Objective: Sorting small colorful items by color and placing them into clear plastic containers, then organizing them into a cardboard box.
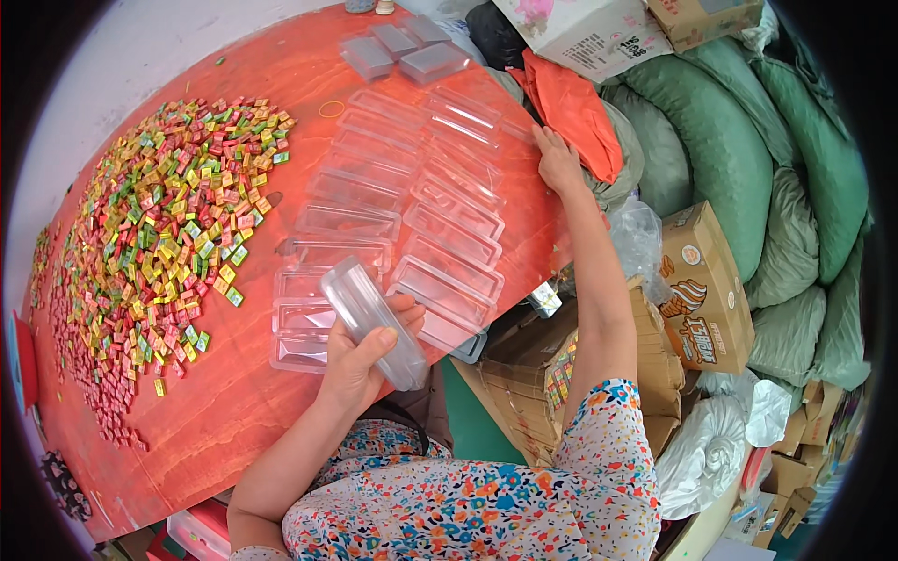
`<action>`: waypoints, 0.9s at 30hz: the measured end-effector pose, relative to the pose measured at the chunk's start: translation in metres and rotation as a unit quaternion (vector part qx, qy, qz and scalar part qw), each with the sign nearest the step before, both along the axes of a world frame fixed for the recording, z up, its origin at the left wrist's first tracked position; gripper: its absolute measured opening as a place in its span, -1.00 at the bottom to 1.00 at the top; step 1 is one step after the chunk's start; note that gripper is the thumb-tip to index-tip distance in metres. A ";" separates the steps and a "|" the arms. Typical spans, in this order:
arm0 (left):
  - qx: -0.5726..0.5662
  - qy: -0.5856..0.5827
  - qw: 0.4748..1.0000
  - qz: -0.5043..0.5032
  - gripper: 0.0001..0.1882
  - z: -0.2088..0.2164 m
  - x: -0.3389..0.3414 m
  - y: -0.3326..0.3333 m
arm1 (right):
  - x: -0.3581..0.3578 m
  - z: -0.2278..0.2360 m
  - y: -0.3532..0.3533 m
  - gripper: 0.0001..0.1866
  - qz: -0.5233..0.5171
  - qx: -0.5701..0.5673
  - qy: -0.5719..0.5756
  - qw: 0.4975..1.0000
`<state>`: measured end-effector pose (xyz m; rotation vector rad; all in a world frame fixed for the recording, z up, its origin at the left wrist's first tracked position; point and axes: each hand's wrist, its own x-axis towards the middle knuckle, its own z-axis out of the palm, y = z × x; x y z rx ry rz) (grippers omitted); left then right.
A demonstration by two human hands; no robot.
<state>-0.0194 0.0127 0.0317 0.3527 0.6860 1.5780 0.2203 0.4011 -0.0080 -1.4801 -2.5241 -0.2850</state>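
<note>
A stack of long clear plastic trays point(369, 323) is gripped in my left hand point(360, 365), thumb on the near side and fingers behind. The stack is tilted above the near end of two rows of single clear plastic trays point(360, 220) laid out on the red table. My right hand point(557, 161) reaches to the table's right edge, by the far end of the right-hand row. Its fingers are stretched out beside a faint clear tray point(516, 131); whether they touch it I cannot tell.
A wide heap of small wrapped sweets point(192, 224) in red, yellow and green covers the table's left side. More stacked clear trays point(407, 49) lie at the far end. Cardboard boxes point(706, 290), an orange-red cloth point(572, 117) and green sacks point(711, 140) crowd the right.
</note>
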 end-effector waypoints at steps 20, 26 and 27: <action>0.026 0.009 0.999 -0.027 -0.45 0.006 0.028 0.022 | -0.051 0.081 -0.275 -0.84 0.154 -0.672 0.431 0.582; 0.016 0.008 0.998 0.052 -0.33 0.009 0.023 0.021 | -0.030 0.098 -0.227 -0.89 0.129 -0.293 0.417 0.851; 0.006 0.004 0.999 0.051 -0.32 0.007 0.020 0.020 | -0.020 0.092 -0.203 -0.89 0.125 -0.128 0.304 0.936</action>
